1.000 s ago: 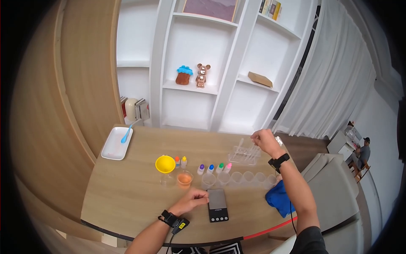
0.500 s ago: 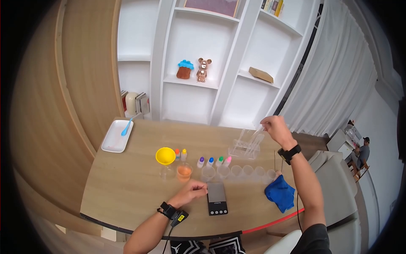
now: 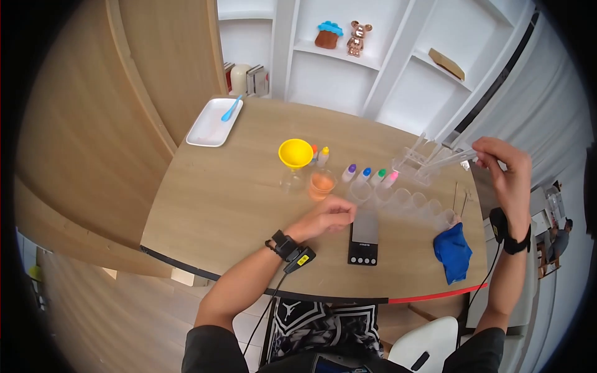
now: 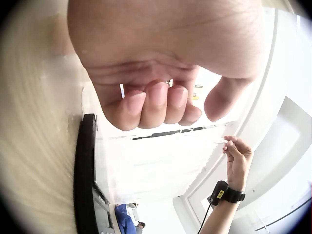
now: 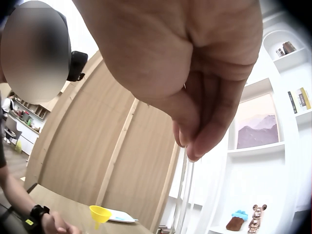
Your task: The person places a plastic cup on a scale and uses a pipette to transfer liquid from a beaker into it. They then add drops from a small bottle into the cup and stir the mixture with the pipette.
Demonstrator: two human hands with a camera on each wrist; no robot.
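Thumb and fingertips of my right hand (image 3: 510, 171) pinch the upper end of a clear thin tube (image 3: 451, 160), which slants down-left toward the clear rack (image 3: 415, 178). Up close in the right wrist view, the right hand (image 5: 190, 73) grips the clear tube (image 5: 183, 190) from above. More clear tubes stand in the rack; whether the held one touches it, I cannot tell. My left hand (image 3: 326, 217), fingers loosely curled, rests beside the black scale (image 3: 364, 233). Nothing is in the left hand (image 4: 161, 58) in the left wrist view.
Clear cups (image 3: 402, 200) line up behind the scale, with dropper bottles (image 3: 364, 176) beyond. An orange-liquid cup (image 3: 321, 184) and yellow funnel (image 3: 295, 153) stand left of them. A blue cloth (image 3: 453, 252) lies right; a white tray (image 3: 205, 140) with a blue spoon (image 3: 230, 112) lies far left.
My right hand has moved from over the rack out to its right, with the tube in its fingers. The head view has tilted downward. My left hand stays beside the scale.
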